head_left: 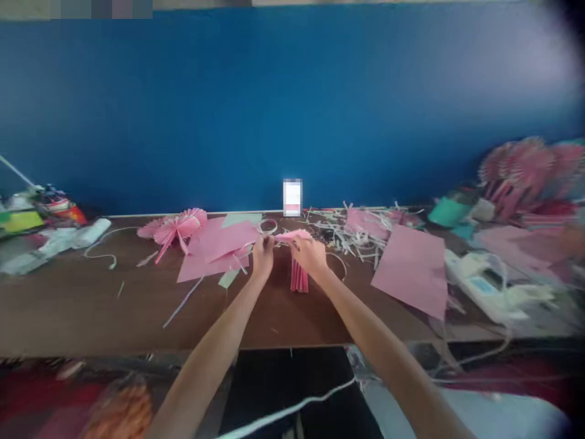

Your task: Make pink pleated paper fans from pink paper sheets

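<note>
At the far left of the long brown wooden table lies a blurred heap of colourful clutter, and just right of it a crumpled white plastic wrap. Further right, toward the far edge, a finished pink pleated paper fan rests with its handle pointing to the near left, touching a pair of flat pink paper sheets that overlap one another. Near the middle, the left hand pinches the left end of a folded pink paper strip, and the right hand pinches its right end, so both hands are closed on the strip and sit close together just above the table. Beneath the right hand a bundle of pink pleated paper hangs down to the tabletop. Behind them a small white and pink box stands against the blue wall. To the right, a scatter of white paper shreds lies beside a large flat pink paper sheet. A white glue gun follows, and at the far right sits a blurred pile of pink paper fans.
</note>
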`<state>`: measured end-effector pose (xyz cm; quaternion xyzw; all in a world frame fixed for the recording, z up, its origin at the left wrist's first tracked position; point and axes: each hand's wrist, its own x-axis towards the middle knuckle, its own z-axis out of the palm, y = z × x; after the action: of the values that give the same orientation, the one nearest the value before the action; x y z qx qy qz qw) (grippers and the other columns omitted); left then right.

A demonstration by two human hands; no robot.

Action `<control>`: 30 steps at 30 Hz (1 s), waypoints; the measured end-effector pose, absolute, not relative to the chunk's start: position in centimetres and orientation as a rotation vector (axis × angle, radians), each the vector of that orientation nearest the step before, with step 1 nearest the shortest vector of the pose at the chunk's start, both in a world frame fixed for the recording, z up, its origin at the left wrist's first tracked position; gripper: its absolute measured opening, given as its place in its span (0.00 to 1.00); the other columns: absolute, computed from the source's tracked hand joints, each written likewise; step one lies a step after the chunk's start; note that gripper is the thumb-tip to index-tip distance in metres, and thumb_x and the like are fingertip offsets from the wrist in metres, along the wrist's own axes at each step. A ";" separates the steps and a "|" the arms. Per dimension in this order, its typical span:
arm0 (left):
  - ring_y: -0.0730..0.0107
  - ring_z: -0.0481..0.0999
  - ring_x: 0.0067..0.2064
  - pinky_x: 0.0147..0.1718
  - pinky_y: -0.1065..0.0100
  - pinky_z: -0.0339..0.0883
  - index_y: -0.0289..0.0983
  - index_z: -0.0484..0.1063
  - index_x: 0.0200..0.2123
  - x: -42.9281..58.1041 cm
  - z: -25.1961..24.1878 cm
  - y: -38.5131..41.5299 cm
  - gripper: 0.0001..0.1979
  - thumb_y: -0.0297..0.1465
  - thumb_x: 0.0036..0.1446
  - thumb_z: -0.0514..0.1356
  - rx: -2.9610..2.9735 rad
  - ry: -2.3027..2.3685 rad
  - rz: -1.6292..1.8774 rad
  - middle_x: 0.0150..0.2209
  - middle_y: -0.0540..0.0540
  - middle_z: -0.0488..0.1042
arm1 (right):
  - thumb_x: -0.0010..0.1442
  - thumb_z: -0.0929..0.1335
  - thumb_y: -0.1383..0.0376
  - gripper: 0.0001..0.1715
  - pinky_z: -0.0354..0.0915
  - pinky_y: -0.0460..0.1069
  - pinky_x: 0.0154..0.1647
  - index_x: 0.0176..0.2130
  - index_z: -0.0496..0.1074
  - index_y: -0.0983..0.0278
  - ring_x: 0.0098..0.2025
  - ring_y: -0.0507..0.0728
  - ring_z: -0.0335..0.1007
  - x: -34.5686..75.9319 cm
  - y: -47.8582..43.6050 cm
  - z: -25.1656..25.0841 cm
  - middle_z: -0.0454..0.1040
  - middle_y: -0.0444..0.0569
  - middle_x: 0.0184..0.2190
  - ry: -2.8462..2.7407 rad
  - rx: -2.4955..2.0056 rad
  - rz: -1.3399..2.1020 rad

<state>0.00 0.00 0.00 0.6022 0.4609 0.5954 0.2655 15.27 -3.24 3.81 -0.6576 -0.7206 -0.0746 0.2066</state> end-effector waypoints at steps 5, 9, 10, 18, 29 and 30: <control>0.68 0.67 0.33 0.37 0.67 0.61 0.37 0.65 0.32 0.3 -0.2 0.1 0.17 0.45 0.62 0.51 1.506 1.278 1.654 0.30 0.49 0.67 | 0.67 0.55 0.50 0.25 0.59 0.47 0.35 0.46 0.73 0.58 0.36 0.58 0.75 16.0 -3.3 4.1 0.79 0.51 0.35 -1.997 -1.870 -0.182; 0.66 0.68 0.36 0.39 0.65 0.63 0.39 0.64 0.35 0.2 -0.5 0.1 0.13 0.42 0.64 0.49 1.462 1.350 1.708 0.33 0.48 0.67 | 0.68 0.54 0.50 0.25 0.58 0.47 0.35 0.46 0.73 0.58 0.36 0.59 0.74 16.2 -3.4 4.3 0.78 0.51 0.34 -2.000 -1.879 -0.152; 0.66 0.68 0.37 0.40 0.64 0.63 0.39 0.64 0.37 0.1 -0.6 0.2 0.13 0.41 0.64 0.48 1.475 1.376 1.705 0.34 0.47 0.67 | 0.68 0.55 0.51 0.25 0.58 0.47 0.34 0.46 0.73 0.58 0.36 0.59 0.74 16.2 -3.4 4.3 0.78 0.51 0.33 -2.004 -1.875 -0.145; 0.64 0.72 0.33 0.35 0.63 0.66 0.37 0.63 0.39 -0.2 -0.1 -0.1 0.12 0.39 0.65 0.49 1.609 1.512 1.704 0.31 0.45 0.70 | 0.67 0.56 0.54 0.20 0.57 0.47 0.33 0.46 0.72 0.56 0.35 0.59 0.74 15.9 -3.4 4.0 0.79 0.49 0.33 -2.021 -1.819 -0.151; 0.65 0.70 0.28 0.29 0.66 0.60 0.37 0.61 0.39 -0.5 0.6 -0.6 0.10 0.36 0.66 0.47 1.903 1.622 1.623 0.29 0.46 0.69 | 0.67 0.56 0.54 0.22 0.59 0.47 0.35 0.47 0.73 0.57 0.37 0.59 0.74 16.3 -3.3 4.1 0.78 0.50 0.35 -1.992 -1.853 -0.117; 0.65 0.70 0.28 0.29 0.66 0.60 0.37 0.61 0.39 -0.4 0.6 -0.7 0.10 0.36 0.66 0.47 1.905 1.613 1.614 0.29 0.46 0.69 | 0.67 0.56 0.54 0.22 0.59 0.47 0.35 0.47 0.73 0.57 0.37 0.59 0.74 16.5 -3.2 4.1 0.78 0.50 0.36 -1.987 -1.861 -0.118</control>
<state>-0.42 -0.65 0.65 0.6385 0.5407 0.5411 0.0844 16.46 -3.25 4.13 -0.6682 -0.7135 -0.0423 0.2066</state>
